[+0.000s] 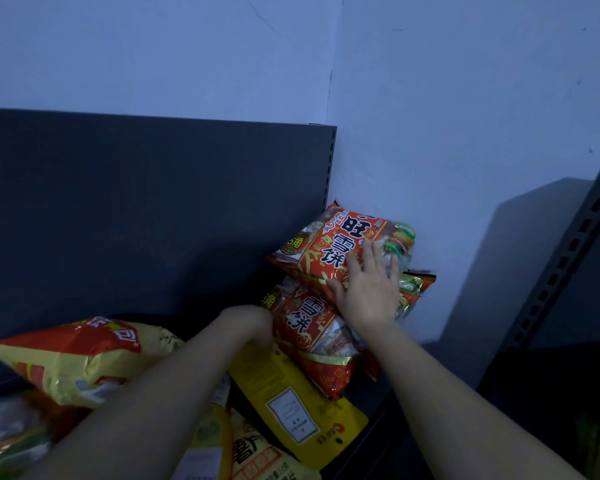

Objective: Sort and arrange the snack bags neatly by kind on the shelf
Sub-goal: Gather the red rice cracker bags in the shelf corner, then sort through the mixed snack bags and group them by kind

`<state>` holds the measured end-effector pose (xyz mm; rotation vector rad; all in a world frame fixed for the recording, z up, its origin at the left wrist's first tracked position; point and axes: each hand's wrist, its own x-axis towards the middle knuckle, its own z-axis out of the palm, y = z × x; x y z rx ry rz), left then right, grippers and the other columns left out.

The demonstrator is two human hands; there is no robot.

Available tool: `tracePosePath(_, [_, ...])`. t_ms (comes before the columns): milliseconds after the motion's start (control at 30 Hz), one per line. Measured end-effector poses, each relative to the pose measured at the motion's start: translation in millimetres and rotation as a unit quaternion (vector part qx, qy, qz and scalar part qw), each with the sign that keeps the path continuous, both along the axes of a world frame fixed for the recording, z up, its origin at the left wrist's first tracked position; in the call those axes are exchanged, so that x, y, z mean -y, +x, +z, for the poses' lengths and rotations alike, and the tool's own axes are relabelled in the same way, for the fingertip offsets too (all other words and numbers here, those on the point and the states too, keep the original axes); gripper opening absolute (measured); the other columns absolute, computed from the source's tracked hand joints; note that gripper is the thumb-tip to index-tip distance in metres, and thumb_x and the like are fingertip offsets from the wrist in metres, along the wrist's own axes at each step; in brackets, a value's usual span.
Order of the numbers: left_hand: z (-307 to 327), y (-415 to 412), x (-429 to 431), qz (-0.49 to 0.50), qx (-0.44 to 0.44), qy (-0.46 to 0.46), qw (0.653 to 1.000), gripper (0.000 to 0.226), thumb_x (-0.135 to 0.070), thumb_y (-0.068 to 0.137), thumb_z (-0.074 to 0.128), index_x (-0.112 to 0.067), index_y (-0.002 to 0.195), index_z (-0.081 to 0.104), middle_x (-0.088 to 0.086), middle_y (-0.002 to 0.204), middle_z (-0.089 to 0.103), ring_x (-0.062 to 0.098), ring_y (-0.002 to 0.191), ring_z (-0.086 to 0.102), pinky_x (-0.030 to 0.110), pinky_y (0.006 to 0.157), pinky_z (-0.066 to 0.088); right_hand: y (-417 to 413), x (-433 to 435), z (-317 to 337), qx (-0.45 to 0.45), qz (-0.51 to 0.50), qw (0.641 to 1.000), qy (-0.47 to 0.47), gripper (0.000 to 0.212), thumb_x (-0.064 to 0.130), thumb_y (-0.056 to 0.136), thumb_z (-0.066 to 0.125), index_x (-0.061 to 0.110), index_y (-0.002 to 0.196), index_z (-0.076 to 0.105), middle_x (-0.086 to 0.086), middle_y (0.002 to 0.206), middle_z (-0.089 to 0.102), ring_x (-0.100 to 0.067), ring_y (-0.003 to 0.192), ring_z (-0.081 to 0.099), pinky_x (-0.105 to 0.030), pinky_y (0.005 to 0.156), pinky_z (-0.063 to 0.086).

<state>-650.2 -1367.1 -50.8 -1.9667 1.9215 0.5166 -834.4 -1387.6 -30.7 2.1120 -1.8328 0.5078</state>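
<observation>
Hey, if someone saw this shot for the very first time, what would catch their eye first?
First, the top red bag of a stack at the right end of the shelf, against the pale wall, with the right hand lying flat on it. Then the left hand reaching in beside the lower red bag, its fingers out of sight. A big yellow-and-red bag lies at far left.
</observation>
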Motion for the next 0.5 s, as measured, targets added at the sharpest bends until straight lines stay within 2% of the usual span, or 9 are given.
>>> tracePosePath(67, [-13.6, 3.6, 0.6, 0.012, -0.010, 0.017, 1.000, 0.074, -0.046, 0.087, 0.064, -0.017, 0.148, 0.033, 0.007, 0.144, 0.045, 0.026, 0.127, 0.048, 0.037, 0.103, 0.044, 4.7, -0.8, -1.5, 0.001, 0.021, 1.000, -0.013, 0.066, 0.056, 0.097, 0.037, 0.021, 0.152, 0.026, -0.011, 0.163, 0.004, -0.026, 0.151, -0.001, -0.047, 0.119, -0.006])
tracePosePath(133, [-15.2, 6.6, -2.6, 0.033, -0.039, 0.008, 0.999, 0.078, -0.046, 0.084, 0.069, -0.015, 0.147, 0.035, 0.006, 0.143, 0.047, 0.025, 0.126, 0.049, 0.035, 0.101, 0.045, 5.8, -1.1, -2.7, 0.006, 0.035, 0.999, -0.022, 0.065, 0.053, 0.098, 0.040, 0.022, 0.152, 0.024, -0.012, 0.163, 0.005, -0.026, 0.151, 0.000, -0.046, 0.118, -0.006])
tracePosePath(200, [-5.8, 11.3, -6.7, 0.063, -0.081, -0.011, 0.995, 0.069, -0.044, 0.082, 0.072, -0.007, 0.135, 0.049, 0.008, 0.131, 0.056, 0.024, 0.115, 0.055, 0.030, 0.089, 0.047, 6.3, -0.3, -4.0, 0.006, 0.048, 0.998, -0.033, 0.065, 0.048, 0.098, 0.046, 0.022, 0.153, 0.023, -0.012, 0.163, 0.009, -0.027, 0.151, 0.003, -0.045, 0.118, -0.005])
tracePosePath(300, [19.8, 25.0, -9.6, 0.111, -0.177, -0.093, 0.974, 0.040, -0.033, 0.084, 0.072, -0.001, 0.108, 0.064, 0.008, 0.095, 0.059, 0.021, 0.085, 0.056, 0.028, 0.068, 0.043, 11.2, -2.4, -6.2, 0.015, 0.089, 0.994, -0.060, 0.062, 0.035, 0.094, 0.058, 0.018, 0.149, 0.034, -0.013, 0.158, 0.027, -0.029, 0.149, 0.016, -0.046, 0.118, -0.001])
tracePosePath(400, [53.6, 39.3, -18.4, 0.173, -0.304, -0.183, 0.919, 0.019, -0.018, 0.088, 0.069, -0.005, 0.079, 0.058, 0.007, 0.075, 0.052, 0.020, 0.069, 0.051, 0.029, 0.059, 0.040, 16.4, -6.7, -9.4, 0.028, 0.119, 0.991, -0.063, 0.059, 0.026, 0.091, 0.063, 0.016, 0.145, 0.042, -0.011, 0.153, 0.037, -0.030, 0.148, 0.020, -0.046, 0.119, 0.001])
tracePosePath(433, [64.6, 43.9, -21.0, 0.201, -0.352, -0.205, 0.891, 0.021, -0.013, 0.089, 0.067, -0.006, 0.074, 0.054, 0.007, 0.071, 0.050, 0.019, 0.064, 0.050, 0.028, 0.056, 0.040, 17.8, -8.2, -9.4, 0.032, 0.127, 0.990, -0.050, 0.060, 0.027, 0.091, 0.062, 0.017, 0.146, 0.040, -0.009, 0.154, 0.036, -0.029, 0.149, 0.017, -0.045, 0.120, 0.001])
tracePosePath(500, [85.0, 53.5, -27.9, 0.261, -0.441, -0.236, 0.826, 0.020, -0.009, 0.091, 0.064, -0.007, 0.077, 0.050, 0.010, 0.071, 0.049, 0.022, 0.062, 0.051, 0.031, 0.055, 0.048, 20.2, -10.5, -8.4, 0.042, 0.150, 0.988, -0.022, 0.065, 0.031, 0.092, 0.061, 0.021, 0.149, 0.033, -0.003, 0.157, 0.030, -0.025, 0.150, 0.010, -0.041, 0.120, -0.003])
